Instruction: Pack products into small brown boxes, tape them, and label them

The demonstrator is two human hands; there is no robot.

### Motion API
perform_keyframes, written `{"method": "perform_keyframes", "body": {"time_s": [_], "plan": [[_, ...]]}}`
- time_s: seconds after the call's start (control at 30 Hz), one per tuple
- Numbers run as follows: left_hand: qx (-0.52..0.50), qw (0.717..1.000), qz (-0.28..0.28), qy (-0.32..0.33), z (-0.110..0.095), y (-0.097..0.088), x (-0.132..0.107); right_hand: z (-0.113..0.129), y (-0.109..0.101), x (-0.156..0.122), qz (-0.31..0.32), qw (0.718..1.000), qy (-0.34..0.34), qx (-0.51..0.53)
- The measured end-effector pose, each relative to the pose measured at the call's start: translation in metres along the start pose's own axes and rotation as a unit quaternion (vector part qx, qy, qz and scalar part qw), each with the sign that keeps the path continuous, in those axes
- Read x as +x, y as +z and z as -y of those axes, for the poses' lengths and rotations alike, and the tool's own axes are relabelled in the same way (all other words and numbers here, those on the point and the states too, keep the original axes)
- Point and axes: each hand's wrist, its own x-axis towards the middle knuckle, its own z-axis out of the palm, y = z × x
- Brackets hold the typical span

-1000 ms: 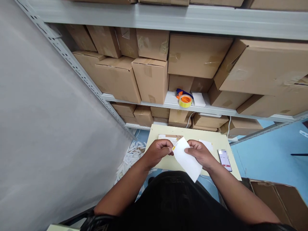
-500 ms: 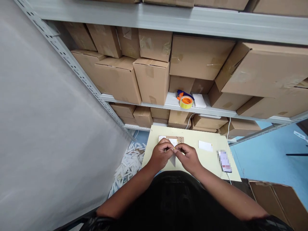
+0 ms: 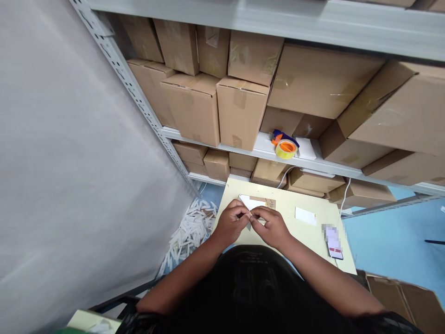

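Above the pale yellow table (image 3: 295, 246), my left hand (image 3: 229, 223) and my right hand (image 3: 273, 226) meet, thumbs and forefingers pinched together. Between the fingertips is a thin pale slip (image 3: 249, 226) with a bit of yellow at its top; the fingers cover most of it. Just beyond the hands lies a white card (image 3: 251, 202) with a yellow end, on or against a brown cardboard piece (image 3: 272, 204) bearing dark marks. A similar white card (image 3: 305, 215) rests flat to the right of my right hand.
A phone (image 3: 333, 243) with a cable lies at the table's right side. Shelves behind hold brown boxes (image 3: 241, 113) and a tape dispenser (image 3: 286, 147). White strips (image 3: 189, 229) cover the floor at left, beside a grey wall (image 3: 86, 162). An open carton (image 3: 403, 297) stands lower right.
The view has turned left, so shelves and table appear further right. Both hands keep their pinch on the slip, and less of it shows below the fingers.
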Motion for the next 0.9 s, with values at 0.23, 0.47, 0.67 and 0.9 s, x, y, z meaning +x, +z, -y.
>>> {"method": "perform_keyframes", "body": {"time_s": [0.23, 0.47, 0.67, 0.9], "plan": [[0.018, 0.999, -0.043, -0.002, 0.002, 0.004, -0.002, -0.006, 0.006, 0.006, -0.003, 0.999, 0.02, 0.031], [0.037, 0.998, -0.047, 0.007, 0.007, 0.019, -0.002, -0.017, -0.006, 0.004, 0.01, 0.998, 0.022, 0.066], [0.049, 0.997, -0.055, -0.003, -0.001, 0.04, 0.002, -0.029, -0.019, 0.001, 0.01, 0.993, 0.045, 0.105], [0.057, 0.989, -0.13, -0.041, 0.026, 0.04, 0.001, -0.055, -0.029, 0.006, -0.058, 0.948, 0.206, 0.237]]}}
